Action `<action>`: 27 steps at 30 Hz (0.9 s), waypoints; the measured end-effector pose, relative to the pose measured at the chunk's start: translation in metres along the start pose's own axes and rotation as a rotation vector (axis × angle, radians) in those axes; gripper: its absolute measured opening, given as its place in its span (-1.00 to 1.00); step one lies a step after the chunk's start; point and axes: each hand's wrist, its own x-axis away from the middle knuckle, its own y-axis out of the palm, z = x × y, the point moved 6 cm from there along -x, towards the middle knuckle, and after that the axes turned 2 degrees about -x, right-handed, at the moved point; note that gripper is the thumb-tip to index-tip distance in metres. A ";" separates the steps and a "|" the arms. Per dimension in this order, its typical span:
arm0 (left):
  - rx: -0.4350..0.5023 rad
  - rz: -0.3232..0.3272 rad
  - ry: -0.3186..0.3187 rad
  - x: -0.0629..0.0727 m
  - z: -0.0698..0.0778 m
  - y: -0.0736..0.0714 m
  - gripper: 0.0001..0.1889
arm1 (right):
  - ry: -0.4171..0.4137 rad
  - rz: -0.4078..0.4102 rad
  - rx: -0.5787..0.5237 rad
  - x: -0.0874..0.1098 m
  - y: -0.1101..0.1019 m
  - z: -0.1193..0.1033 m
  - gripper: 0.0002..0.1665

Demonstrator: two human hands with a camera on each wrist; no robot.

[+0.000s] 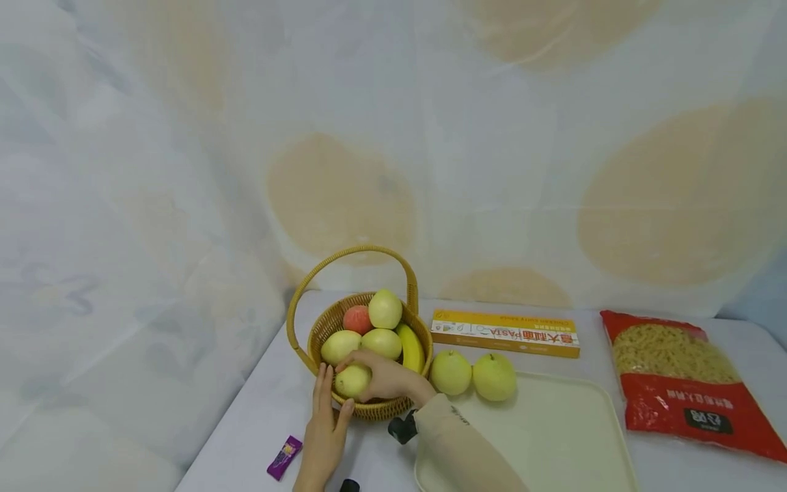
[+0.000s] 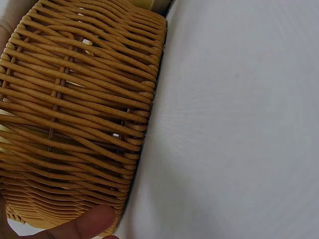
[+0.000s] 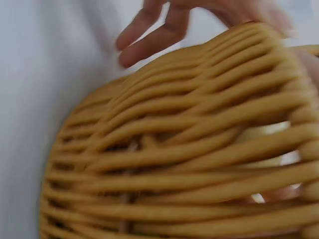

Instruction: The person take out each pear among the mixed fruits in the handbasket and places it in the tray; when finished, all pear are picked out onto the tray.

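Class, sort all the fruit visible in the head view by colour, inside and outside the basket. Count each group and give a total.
Pale yellow-green fruit: 6
Red fruit: 1
Yellow banana: 1
Total: 8

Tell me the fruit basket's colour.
The basket is golden brown, seen best in the left wrist view.

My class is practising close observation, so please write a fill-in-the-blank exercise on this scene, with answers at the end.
1. The hand gripping a pale fruit inside the basket is the person's ____ one.
2. Outside the basket are ____ round fruits.
3. The small packet near the left hand is ____ in colour.
4. In the head view, the tray lies to the ____ of the red bag.
Answers: right; two; purple; left
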 end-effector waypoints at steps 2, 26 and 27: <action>-0.002 0.004 -0.007 0.000 0.000 -0.001 -0.29 | -0.002 0.007 -0.090 0.000 -0.002 -0.001 -0.35; 0.014 0.021 0.018 -0.001 0.000 0.000 -0.28 | -0.071 0.110 -0.830 0.039 -0.026 0.001 -0.23; 0.013 0.025 0.023 -0.001 0.000 0.000 -0.28 | -0.072 0.123 -0.793 0.043 -0.027 0.001 -0.23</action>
